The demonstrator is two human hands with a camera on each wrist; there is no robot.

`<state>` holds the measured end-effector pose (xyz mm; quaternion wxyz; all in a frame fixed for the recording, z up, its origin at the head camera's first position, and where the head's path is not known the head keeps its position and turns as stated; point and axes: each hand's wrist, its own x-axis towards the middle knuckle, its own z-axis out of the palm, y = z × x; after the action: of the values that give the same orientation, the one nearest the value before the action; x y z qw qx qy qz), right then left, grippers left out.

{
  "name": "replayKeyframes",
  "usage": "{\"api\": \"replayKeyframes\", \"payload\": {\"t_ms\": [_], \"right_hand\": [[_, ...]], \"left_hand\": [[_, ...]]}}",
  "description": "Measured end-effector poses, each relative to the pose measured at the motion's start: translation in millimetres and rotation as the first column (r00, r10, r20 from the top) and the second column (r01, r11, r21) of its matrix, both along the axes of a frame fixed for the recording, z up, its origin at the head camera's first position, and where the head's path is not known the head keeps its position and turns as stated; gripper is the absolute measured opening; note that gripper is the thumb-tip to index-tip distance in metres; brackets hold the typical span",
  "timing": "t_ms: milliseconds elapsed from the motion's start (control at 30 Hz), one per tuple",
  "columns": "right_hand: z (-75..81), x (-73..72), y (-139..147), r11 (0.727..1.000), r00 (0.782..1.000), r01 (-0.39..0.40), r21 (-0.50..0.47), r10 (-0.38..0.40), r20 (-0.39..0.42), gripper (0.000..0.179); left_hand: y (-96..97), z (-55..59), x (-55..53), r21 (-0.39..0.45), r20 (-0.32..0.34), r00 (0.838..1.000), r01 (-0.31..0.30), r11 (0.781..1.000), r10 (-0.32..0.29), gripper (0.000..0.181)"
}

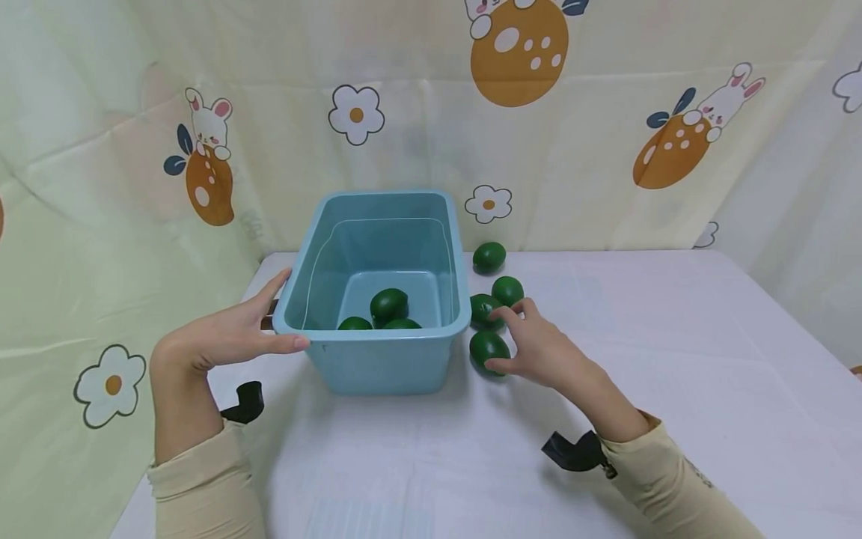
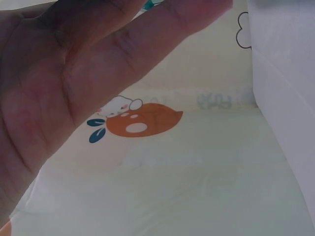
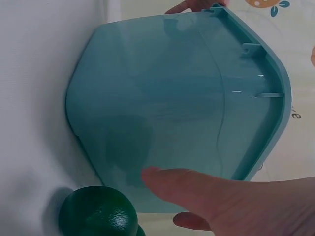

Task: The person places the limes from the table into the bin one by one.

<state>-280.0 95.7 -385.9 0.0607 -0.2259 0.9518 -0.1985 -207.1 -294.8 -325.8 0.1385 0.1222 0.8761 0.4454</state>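
Note:
A light blue plastic bin (image 1: 377, 363) stands on the table. Inside it lie three smooth, dark green, egg-shaped fruits that look like limes (image 1: 389, 305). My left hand (image 1: 232, 329) rests at the bin's front left corner, thumb along the front rim and fingers spread along the left side. Right of the bin, several more such fruits lie close together. My right hand (image 1: 542, 348) reaches over them with thumb and fingers apart. Its thumb is near the closest green fruit (image 1: 486, 348), and its fingertips are by another green fruit (image 1: 482, 308) behind that one.
Farther back on the bin's right are two more green fruits (image 1: 488, 257). The table has a white cover (image 1: 640, 337). A cream curtain (image 1: 404, 150) with rabbit and flower prints hangs behind and at the left. Black mounts (image 1: 575, 451) sit at both wrists.

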Motion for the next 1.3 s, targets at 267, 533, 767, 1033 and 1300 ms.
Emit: {"api": "replayKeyframes", "payload": {"t_ms": [267, 533, 767, 1033, 1300], "right_hand": [[-11.2, -3.3, -2.7, 0.998, 0.998, -0.052, 0.046, 0.050, 0.027, 0.060], [-22.3, -5.2, -7.4, 0.997, 0.998, -0.059, 0.048, 0.058, 0.026, 0.063], [-32.6, -7.7, -14.3, 0.999, 1.000, -0.022, 0.039, 0.021, 0.005, 0.064], [-49.3, -10.4, -22.3, 0.999, 0.995, -0.005, 0.048, 0.010, -0.103, 0.064], [-60.4, -11.2, -25.8, 1.000, 0.975, -0.014, 0.010, 0.016, -0.220, 0.059]], "left_hand": [[-0.7, -0.5, -0.7, -0.008, -0.008, 1.000, 0.001, 1.000, -0.001, 0.096], [-0.6, -0.2, -0.5, -0.014, -0.013, 1.000, 0.000, 1.000, 0.000, 0.096], [-0.6, -0.3, -0.4, -0.017, -0.009, 1.000, -0.006, 1.000, 0.006, 0.096], [-1.3, 0.6, -0.5, -0.029, -0.004, 1.000, -0.011, 1.000, 0.011, 0.097], [-1.3, 0.3, -0.9, -0.023, -0.005, 1.000, -0.008, 1.000, 0.008, 0.098]]}}
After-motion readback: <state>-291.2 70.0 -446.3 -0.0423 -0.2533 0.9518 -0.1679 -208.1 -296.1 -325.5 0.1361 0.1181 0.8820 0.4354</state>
